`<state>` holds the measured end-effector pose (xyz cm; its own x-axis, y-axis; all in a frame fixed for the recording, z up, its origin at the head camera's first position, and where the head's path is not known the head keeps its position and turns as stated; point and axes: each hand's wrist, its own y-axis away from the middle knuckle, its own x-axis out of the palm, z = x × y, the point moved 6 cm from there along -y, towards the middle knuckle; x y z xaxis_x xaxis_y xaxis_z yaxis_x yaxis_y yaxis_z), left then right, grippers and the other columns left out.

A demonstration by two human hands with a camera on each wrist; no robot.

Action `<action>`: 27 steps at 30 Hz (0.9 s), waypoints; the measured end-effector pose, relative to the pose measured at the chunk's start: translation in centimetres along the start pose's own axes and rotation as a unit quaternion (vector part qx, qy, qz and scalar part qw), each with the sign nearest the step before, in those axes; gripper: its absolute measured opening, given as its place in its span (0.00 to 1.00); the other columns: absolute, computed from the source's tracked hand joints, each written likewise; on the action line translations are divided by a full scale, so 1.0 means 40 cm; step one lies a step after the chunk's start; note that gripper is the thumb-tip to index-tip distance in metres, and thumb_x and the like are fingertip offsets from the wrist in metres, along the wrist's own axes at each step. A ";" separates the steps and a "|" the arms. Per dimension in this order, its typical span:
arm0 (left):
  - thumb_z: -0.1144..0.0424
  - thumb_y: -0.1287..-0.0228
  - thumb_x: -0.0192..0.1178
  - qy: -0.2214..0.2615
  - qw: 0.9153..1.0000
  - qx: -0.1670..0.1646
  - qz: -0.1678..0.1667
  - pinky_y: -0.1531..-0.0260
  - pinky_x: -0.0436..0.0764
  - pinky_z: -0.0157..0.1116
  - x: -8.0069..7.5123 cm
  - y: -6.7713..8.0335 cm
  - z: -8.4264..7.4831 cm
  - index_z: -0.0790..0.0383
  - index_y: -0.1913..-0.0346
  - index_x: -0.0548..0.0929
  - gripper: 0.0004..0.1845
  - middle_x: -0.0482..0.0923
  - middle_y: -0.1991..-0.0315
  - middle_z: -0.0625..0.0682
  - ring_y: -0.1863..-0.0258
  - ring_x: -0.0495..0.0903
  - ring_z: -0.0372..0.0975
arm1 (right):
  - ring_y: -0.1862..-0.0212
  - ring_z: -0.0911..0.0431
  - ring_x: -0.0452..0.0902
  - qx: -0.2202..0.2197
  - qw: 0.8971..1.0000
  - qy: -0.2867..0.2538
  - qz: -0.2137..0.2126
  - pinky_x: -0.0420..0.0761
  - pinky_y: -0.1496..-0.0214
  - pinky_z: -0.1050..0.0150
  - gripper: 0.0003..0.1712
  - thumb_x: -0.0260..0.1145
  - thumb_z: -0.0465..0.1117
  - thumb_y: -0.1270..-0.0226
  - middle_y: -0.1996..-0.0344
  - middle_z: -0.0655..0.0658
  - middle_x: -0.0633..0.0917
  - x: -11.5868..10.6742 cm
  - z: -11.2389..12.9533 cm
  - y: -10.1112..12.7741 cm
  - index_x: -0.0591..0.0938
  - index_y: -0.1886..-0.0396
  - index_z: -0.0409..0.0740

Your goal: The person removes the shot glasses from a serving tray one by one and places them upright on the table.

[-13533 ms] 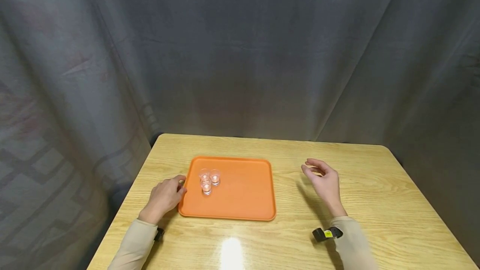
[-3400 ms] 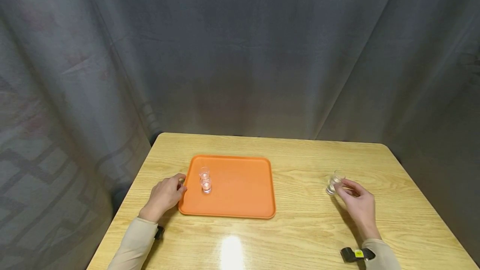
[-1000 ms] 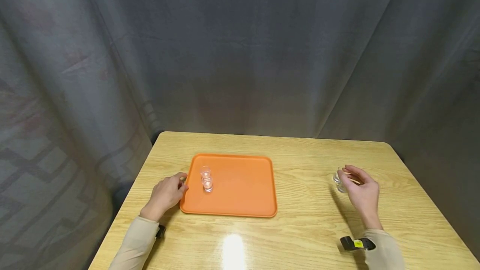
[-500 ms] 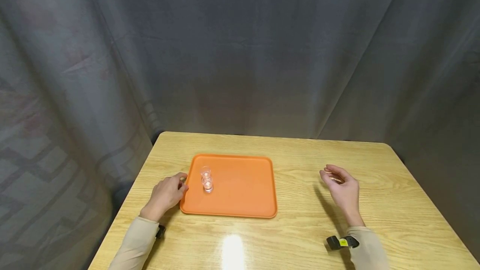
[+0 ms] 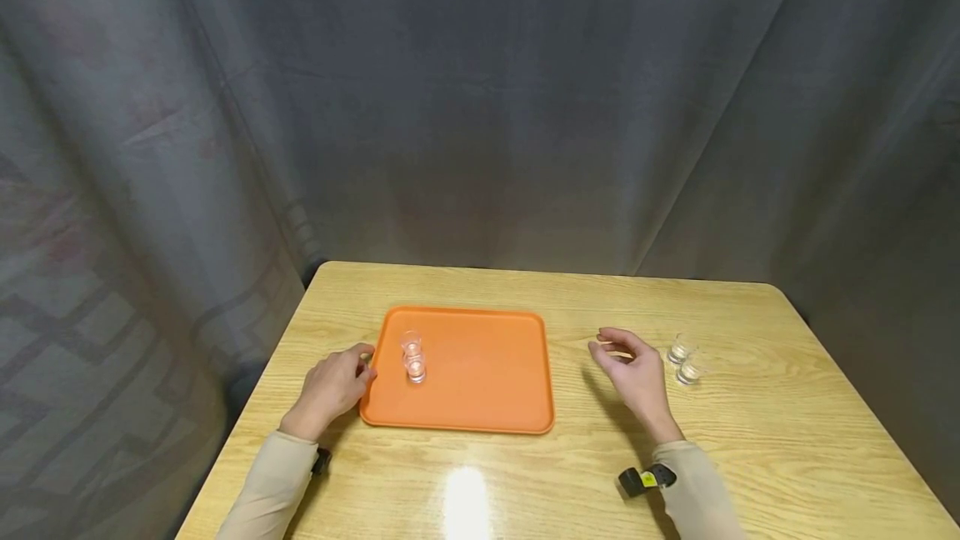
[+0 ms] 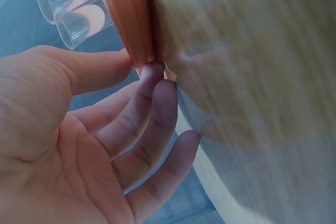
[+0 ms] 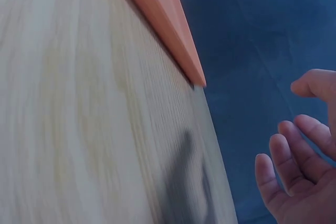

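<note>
Two small clear shot glasses, a rear one [image 5: 411, 346] and a front one [image 5: 416, 370], stand close together on the left part of an orange tray [image 5: 480, 373]. My left hand [image 5: 330, 394] grips the tray's left edge; in the left wrist view the thumb lies against the rim [image 6: 128, 19] and fingertips meet its outer side. Right of the tray, my right hand [image 5: 637, 373] is over the table with loosely bent fingers, holding nothing. To that hand's right, two more shot glasses, one behind [image 5: 680, 349] and one in front [image 5: 688, 372], stand upright side by side.
The wooden table [image 5: 600, 473] bears the tray left of its middle. A grey curtain [image 5: 480, 107] hangs behind it and along the sides. Bright light glares off the tabletop near the front.
One of three shot glasses seen earlier on the tray is gone from it. My right hand has let go of a glass at the right and moved left towards the tray. Left hand unmoved.
</note>
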<state>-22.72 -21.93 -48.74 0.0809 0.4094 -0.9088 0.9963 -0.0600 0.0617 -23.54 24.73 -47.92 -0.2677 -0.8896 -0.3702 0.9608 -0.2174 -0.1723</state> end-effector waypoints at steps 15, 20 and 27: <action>0.62 0.28 0.68 0.001 1.000 -0.003 -0.001 0.66 0.78 0.44 0.002 -0.003 0.004 0.65 0.34 0.81 0.23 0.89 0.57 0.54 0.67 0.80 0.43 | 0.55 0.62 0.86 -0.026 0.997 -0.036 0.057 0.83 0.53 0.75 0.17 0.77 0.35 0.33 0.50 0.36 0.91 0.145 0.055 0.014 0.89 0.47 0.34; 0.62 0.28 0.67 0.002 1.000 -0.002 0.003 0.65 0.79 0.46 0.005 0.001 0.004 0.66 0.34 0.81 0.22 0.89 0.57 0.54 0.66 0.81 0.42 | 0.54 0.56 0.87 -0.024 0.995 -0.063 0.078 0.84 0.51 0.72 0.16 0.77 0.33 0.34 0.51 0.36 0.91 0.211 0.071 0.038 0.89 0.48 0.34; 0.62 0.27 0.67 -0.001 1.000 -0.005 0.004 0.64 0.79 0.46 0.001 -0.001 0.002 0.65 0.34 0.81 0.22 0.89 0.55 0.55 0.65 0.81 0.43 | 0.54 0.53 0.88 -0.032 0.992 -0.069 0.105 0.84 0.51 0.70 0.15 0.78 0.33 0.36 0.52 0.38 0.91 0.286 0.105 0.063 0.90 0.50 0.35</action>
<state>-22.77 -22.00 -48.81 0.0897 0.4079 -0.9086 0.9958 -0.0549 0.0737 -23.86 12.33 -48.75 -0.0447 -0.9600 -0.2763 0.9864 0.0014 -0.1643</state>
